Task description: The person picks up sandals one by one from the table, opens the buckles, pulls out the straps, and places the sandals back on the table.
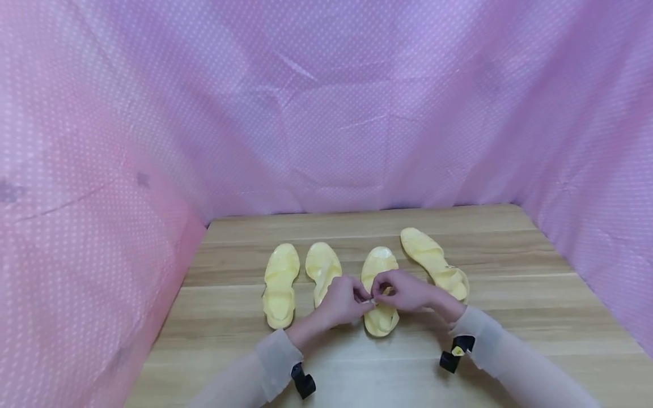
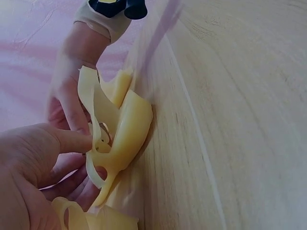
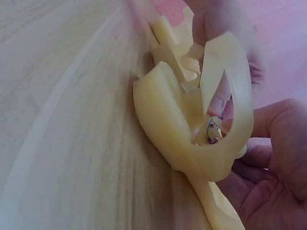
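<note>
Four pale yellow jelly sandals lie in a row on the wooden table (image 1: 510,294). Both hands meet over the third sandal (image 1: 378,263) from the left. My left hand (image 1: 363,299) pinches its ankle strap (image 2: 98,120) near the small metal buckle (image 2: 104,139). My right hand (image 1: 381,291) pinches the same strap (image 3: 240,110) from the other side, by the buckle (image 3: 212,129). The sandal's heel (image 3: 163,110) rests on the wood. Two other sandals (image 1: 280,277) (image 1: 322,266) lie to the left, and one (image 1: 433,260) lies angled to the right.
Pink dotted cloth (image 1: 326,113) walls in the table at the back and on both sides. Black wrist-camera mounts (image 1: 303,382) (image 1: 456,351) sit under both sheer sleeves. Bare wood runs along the front edge.
</note>
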A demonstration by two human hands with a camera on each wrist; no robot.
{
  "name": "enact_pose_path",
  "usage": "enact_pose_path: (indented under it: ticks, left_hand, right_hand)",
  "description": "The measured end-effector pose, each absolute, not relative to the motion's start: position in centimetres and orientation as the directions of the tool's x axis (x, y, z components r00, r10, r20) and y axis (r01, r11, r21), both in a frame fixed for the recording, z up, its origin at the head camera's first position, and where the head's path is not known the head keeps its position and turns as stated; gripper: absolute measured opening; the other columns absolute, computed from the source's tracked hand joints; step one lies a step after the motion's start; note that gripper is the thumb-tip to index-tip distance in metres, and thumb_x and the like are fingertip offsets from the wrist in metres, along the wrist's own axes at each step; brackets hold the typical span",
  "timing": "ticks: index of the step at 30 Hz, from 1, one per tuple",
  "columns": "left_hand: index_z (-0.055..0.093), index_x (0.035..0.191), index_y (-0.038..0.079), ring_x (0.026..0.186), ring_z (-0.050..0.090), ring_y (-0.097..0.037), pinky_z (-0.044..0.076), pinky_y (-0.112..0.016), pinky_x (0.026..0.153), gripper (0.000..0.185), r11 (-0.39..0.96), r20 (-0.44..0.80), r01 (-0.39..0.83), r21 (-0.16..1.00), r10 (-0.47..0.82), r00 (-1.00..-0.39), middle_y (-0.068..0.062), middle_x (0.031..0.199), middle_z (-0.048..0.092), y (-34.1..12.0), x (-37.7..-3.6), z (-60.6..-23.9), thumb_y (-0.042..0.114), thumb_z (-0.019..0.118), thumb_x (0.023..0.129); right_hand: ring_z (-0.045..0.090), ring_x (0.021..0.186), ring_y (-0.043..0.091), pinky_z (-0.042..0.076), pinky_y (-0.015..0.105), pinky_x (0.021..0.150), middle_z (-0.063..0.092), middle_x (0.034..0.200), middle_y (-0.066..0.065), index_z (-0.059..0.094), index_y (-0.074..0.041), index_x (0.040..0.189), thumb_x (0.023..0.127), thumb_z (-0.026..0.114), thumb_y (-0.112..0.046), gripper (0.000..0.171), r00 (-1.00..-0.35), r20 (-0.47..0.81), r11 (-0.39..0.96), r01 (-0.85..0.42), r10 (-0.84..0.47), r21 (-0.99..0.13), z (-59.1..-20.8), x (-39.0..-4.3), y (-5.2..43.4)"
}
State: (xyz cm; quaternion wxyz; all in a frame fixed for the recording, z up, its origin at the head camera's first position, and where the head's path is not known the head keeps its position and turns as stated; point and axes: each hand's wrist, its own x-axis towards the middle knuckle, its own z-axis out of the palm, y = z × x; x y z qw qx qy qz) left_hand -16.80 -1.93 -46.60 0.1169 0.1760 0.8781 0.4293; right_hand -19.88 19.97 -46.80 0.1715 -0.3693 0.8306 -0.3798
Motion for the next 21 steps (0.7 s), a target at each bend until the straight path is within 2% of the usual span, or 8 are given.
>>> enact_pose_path:
  ticks: [4, 8, 12, 15, 21]
  left_hand:
    - [0.08, 0.082, 0.009, 0.067, 0.062, 0.001, 0.054, -0.017, 0.062, 0.01, 0.561, -0.052, 0.203, 0.802, 0.405, -0.913, 0.001, 0.079, 0.076, -1.83, -16.88, -46.67, 0.011, 0.089, 0.083]
    - [0.079, 0.081, 0.01, 0.067, 0.062, 0.001, 0.054, -0.017, 0.062, 0.01, 0.562, -0.051, 0.202, 0.802, 0.401, -0.915, 0.001, 0.078, 0.075, -1.9, -16.92, -46.85, 0.01, 0.09, 0.083]
    - [0.08, 0.082, 0.009, 0.067, 0.062, 0.001, 0.055, -0.016, 0.062, 0.01, 0.554, -0.053, 0.201, 0.808, 0.408, -0.911, 0.001, 0.077, 0.076, -1.94, -16.95, -46.97, 0.01, 0.089, 0.083]
    - [0.08, 0.083, 0.008, 0.067, 0.063, 0.0, 0.055, -0.016, 0.062, 0.009, 0.551, -0.053, 0.204, 0.809, 0.413, -0.909, 0.001, 0.078, 0.077, -1.95, -17.06, -46.91, 0.009, 0.089, 0.083]
    - [0.08, 0.082, 0.008, 0.066, 0.062, 0.001, 0.054, -0.016, 0.062, 0.01, 0.557, -0.053, 0.208, 0.804, 0.417, -0.908, 0.0, 0.078, 0.077, -1.85, -17.09, -46.52, 0.009, 0.09, 0.083]
  right_hand:
    - [0.065, 0.097, 0.005, 0.058, 0.03, 0.091, 0.069, 0.096, -0.008, 0.068, -0.016, 0.096, 0.101, 0.067, -0.006, 0.011, -0.669, -0.021, 0.45, -0.476, -0.743, -0.755, -47.17, -20.08, 20.49]
    - [0.061, 0.089, 0.003, 0.055, 0.025, 0.083, 0.069, 0.092, -0.009, 0.07, -0.018, 0.093, 0.102, 0.067, -0.012, 0.011, -0.681, -0.016, 0.446, -0.461, -0.732, -0.767, -47.15, -20.05, 20.25]
    - [0.066, 0.089, 0.001, 0.056, 0.024, 0.08, 0.074, 0.091, -0.011, 0.074, -0.021, 0.091, 0.101, 0.071, -0.018, 0.01, -0.702, -0.014, 0.456, -0.447, -0.712, -0.769, -47.01, -19.88, 19.78]
    - [0.07, 0.096, 0.003, 0.058, 0.025, 0.086, 0.075, 0.094, -0.009, 0.074, -0.018, 0.091, 0.099, 0.073, -0.015, 0.008, -0.701, -0.013, 0.453, -0.447, -0.713, -0.772, -46.83, -19.85, 19.81]
    - [0.066, 0.095, 0.004, 0.056, 0.027, 0.086, 0.072, 0.095, -0.006, 0.07, -0.014, 0.093, 0.099, 0.07, -0.009, 0.008, -0.674, -0.007, 0.434, -0.468, -0.739, -0.77, -47.08, -20.16, 20.54]
